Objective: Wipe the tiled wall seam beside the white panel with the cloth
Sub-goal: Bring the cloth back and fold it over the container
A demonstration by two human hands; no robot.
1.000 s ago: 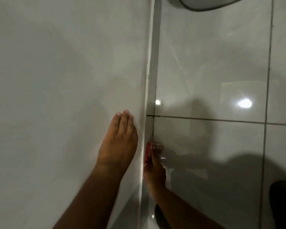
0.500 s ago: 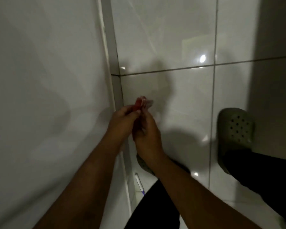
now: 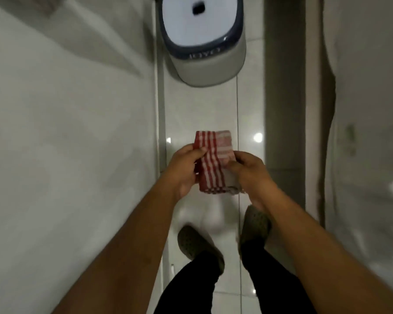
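A folded red-and-white striped cloth (image 3: 214, 162) is held in front of me, above the floor and away from the wall. My left hand (image 3: 184, 168) grips its left edge and my right hand (image 3: 250, 172) grips its right side. The white panel (image 3: 66, 143) fills the left of the view. The seam (image 3: 161, 114) runs along its right edge, to the left of the cloth, and nothing touches it.
A white bin with a dark blue rim (image 3: 202, 39) stands on the glossy tiled floor (image 3: 200, 109) ahead. My two feet in grey-green clogs (image 3: 195, 245) are below the hands. A pale wall or door (image 3: 361, 132) closes the right side.
The cloth has come off the seam and is now held in both hands in front of me. The view has swung from the wall down to the floor, bin and feet.
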